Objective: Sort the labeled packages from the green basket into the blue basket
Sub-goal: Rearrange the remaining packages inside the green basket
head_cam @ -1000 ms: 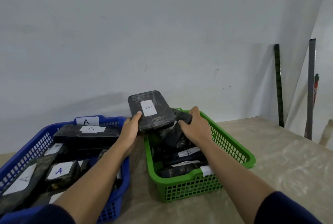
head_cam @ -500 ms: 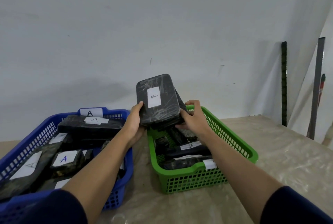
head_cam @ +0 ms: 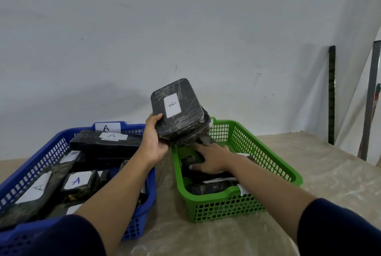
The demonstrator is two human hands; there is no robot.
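My left hand [head_cam: 155, 140] grips a black wrapped package with a white "B" label [head_cam: 177, 111] and holds it tilted up above the gap between the two baskets. My right hand [head_cam: 209, 158] reaches down into the green basket [head_cam: 266, 159], fingers spread flat on the dark packages [head_cam: 212, 185] lying there. The blue basket [head_cam: 51, 150] on the left holds several black packages with white "A" labels [head_cam: 77, 180], and a tag marked "A" is fixed on its far rim.
Both baskets stand on a beige table covered with clear plastic [head_cam: 329, 183], against a white wall. Dark and grey bars [head_cam: 332, 95] lean upright at the far right, beyond the table's right part.
My right hand has let go of the "B" package and dropped into the green basket. My left hand alone now holds the package, raised and tilted a little more.
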